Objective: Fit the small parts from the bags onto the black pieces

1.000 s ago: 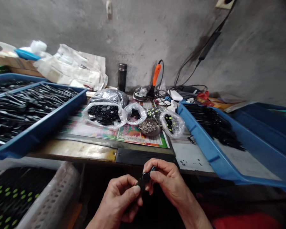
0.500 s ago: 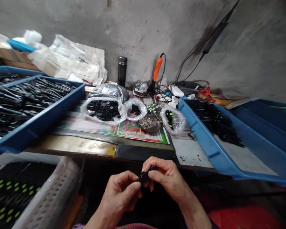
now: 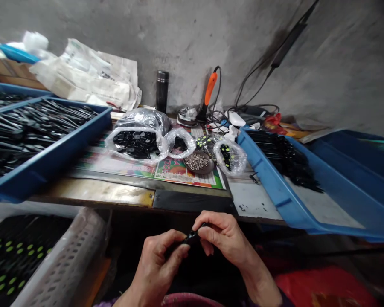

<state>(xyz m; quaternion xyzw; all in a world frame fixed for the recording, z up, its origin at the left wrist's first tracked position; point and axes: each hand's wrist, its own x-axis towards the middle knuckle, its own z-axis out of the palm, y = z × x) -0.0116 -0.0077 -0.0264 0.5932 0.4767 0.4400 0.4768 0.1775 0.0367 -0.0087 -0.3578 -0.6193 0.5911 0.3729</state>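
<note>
Between my two hands, just below the table's front edge, is a small black plastic piece (image 3: 192, 236). My left hand (image 3: 161, 256) pinches its left end with thumb and forefinger. The fingertips of my right hand (image 3: 222, 236) close on its other end. Most of the piece is covered by fingers, so its exact kind is unclear. Beyond the hands, a bag of black parts (image 3: 137, 144), a smaller bag (image 3: 179, 144) and a bag of black and green parts (image 3: 229, 157) lie open. A round dish of small metal pieces (image 3: 198, 162) sits among them.
A blue tray (image 3: 92, 128) heaped with black pieces stands left, another blue tray (image 3: 275, 194) right. An orange-handled tool (image 3: 210, 89) and a black cylinder (image 3: 162, 91) stand by the wall. Lower left is a white basket (image 3: 62, 260) of green-dotted black parts.
The whole view has shifted slightly. Both hands keep their hold on the black piece, which has turned a little between the fingers.
</note>
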